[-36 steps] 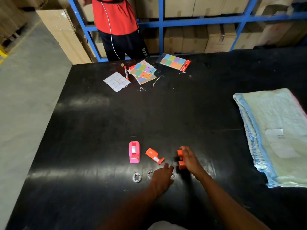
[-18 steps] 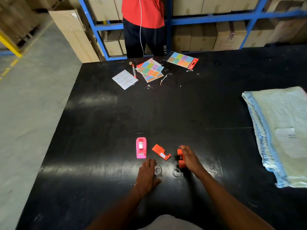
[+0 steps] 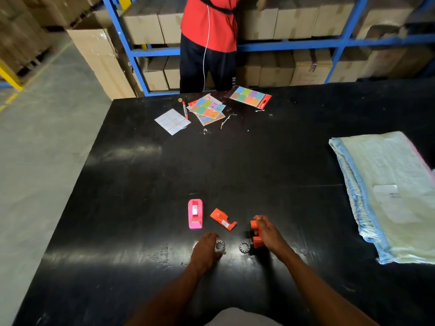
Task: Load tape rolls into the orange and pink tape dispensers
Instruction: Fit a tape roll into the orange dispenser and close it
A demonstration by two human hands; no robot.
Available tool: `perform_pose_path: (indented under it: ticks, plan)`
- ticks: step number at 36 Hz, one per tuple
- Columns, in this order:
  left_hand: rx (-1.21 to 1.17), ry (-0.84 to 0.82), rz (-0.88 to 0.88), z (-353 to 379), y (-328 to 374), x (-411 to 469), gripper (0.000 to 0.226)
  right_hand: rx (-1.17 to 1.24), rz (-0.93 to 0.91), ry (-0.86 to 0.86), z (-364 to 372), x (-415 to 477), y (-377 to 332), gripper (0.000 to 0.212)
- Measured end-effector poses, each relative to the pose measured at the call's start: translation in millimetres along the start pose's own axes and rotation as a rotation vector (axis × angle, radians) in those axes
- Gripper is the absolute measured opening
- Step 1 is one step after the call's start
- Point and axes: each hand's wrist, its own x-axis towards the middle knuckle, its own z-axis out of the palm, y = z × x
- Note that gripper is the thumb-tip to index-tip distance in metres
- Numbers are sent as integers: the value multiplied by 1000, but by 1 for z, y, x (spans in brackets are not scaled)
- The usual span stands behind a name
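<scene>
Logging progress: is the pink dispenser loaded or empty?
Loaded, it seems: the pink dispenser stands upright on the table with a whitish roll showing in its slot. No hand touches it.

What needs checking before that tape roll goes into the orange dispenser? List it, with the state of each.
1. Left hand has a tape roll: ok, fingers are on it, though it looks to be at table level.
2. Right hand steadies the orange dispenser: ok, it grips the body.
3. Orange dispenser's slot empty and facing up: cannot tell, the hand covers it.
4. Second tape roll within reach: ok, it lies on the table beside the orange dispenser.
5. Pink dispenser loaded: cannot tell, something white shows inside.
6. Loose orange piece out of the way: ok, it lies apart from both hands.
</scene>
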Motion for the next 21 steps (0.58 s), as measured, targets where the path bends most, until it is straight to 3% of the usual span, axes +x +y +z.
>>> perform_pose_path:
  ticks: [4,14,21]
  plan:
    - [-175,25,-31,-4,2,-4,47,-14,-29,10,4,-8,-5,27]
    - [-516,-105,-14,-23,22,-6,40,-43,-75,-88,21,-7,-7,25]
    - [-534,-153,69,-37,46,-2,47,-114,-168,-128,30,-8,-13,23]
